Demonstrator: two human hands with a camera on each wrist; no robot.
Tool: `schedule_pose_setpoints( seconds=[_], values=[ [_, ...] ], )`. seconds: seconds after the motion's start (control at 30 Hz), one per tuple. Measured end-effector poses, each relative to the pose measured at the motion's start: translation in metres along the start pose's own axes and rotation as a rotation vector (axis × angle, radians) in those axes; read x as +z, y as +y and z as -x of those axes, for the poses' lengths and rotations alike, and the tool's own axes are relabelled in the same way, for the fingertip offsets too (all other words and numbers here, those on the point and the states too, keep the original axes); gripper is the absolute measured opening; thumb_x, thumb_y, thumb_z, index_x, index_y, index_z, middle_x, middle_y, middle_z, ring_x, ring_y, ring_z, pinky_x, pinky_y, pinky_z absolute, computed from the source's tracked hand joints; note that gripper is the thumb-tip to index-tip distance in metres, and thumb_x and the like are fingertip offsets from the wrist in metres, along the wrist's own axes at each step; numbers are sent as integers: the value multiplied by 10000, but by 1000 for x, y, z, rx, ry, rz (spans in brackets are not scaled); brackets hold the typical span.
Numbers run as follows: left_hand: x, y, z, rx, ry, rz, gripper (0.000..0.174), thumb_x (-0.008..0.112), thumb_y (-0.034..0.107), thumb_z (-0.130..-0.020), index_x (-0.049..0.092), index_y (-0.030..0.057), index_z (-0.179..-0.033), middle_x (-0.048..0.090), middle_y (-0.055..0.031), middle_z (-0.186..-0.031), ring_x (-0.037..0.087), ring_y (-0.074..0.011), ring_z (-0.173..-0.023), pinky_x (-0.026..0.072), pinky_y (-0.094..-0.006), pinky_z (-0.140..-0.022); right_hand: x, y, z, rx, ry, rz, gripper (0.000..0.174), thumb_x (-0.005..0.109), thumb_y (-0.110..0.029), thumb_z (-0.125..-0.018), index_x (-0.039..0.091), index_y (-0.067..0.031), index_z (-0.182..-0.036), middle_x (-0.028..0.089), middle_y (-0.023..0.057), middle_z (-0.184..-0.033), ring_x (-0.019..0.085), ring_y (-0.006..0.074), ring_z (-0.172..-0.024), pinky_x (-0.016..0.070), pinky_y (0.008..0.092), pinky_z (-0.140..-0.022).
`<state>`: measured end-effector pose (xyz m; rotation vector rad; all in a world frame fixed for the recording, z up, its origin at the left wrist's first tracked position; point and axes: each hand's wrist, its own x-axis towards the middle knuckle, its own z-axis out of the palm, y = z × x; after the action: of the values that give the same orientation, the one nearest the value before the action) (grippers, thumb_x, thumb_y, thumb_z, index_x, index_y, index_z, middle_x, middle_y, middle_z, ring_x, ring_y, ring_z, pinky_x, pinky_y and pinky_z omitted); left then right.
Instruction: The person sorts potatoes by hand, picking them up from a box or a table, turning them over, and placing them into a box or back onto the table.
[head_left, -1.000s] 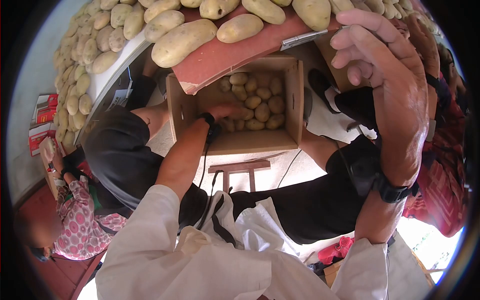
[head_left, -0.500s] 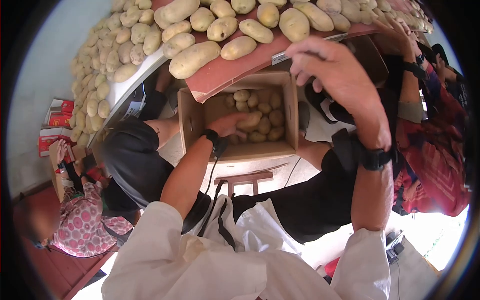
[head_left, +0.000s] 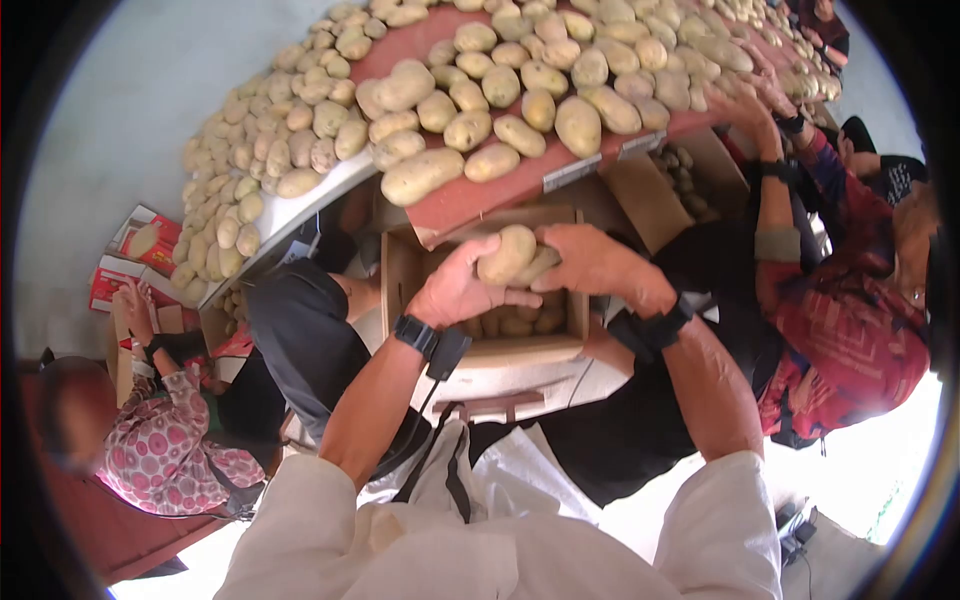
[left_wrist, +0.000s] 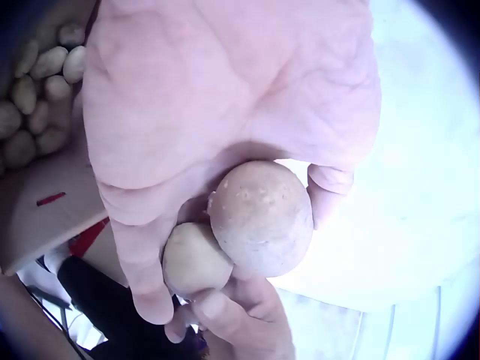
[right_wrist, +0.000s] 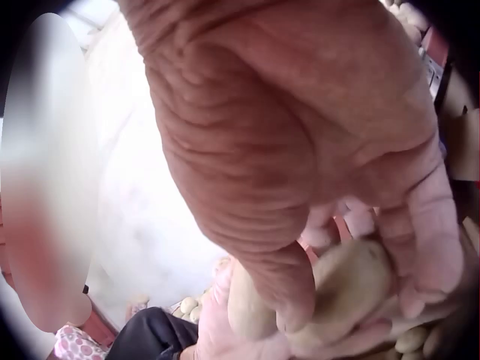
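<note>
Potatoes [head_left: 507,256] are held touching above the box [head_left: 398,280], one gripped by the fingers of the left hand [head_left: 462,285], another pinched by those of the right hand [head_left: 598,262].

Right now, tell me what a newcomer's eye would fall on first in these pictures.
Probably the two potatoes held between the left grip and right grip at the centre of the head view, above the cardboard box. Next, the mass of potatoes spread over the red tabletop along the top. Then, perhaps, the pink circle-patterned garment worn by a person at the left.
</note>
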<state>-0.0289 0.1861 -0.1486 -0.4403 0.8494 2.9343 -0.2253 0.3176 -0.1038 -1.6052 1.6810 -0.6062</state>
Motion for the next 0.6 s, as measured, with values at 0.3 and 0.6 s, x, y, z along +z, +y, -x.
schedule_pose_setpoints(
  seconds=[0.3, 0.6],
  values=[
    [19, 13, 25, 66, 133, -143, 587, 551, 405, -1035, 469, 42, -1488, 561, -199, -1468, 608, -397, -1265, 521, -513, -1022, -26, -33, 3, 190, 36, 86, 545, 784, -292, -760, 641, -34, -1219, 704, 220, -1061, 677, 393, -1003, 516, 444, -892],
    [12, -6, 42, 14, 215, -284, 453, 535, 400, -1057, 525, 70, -1366, 673, -127, -1121, 671, -189, -867, 557, -301, -670, -30, -24, 2, 285, -6, -308, 456, 769, -335, -841, 693, -14, -1156, 716, 123, -940, 676, 223, -706, 528, 367, -686]
  ],
)
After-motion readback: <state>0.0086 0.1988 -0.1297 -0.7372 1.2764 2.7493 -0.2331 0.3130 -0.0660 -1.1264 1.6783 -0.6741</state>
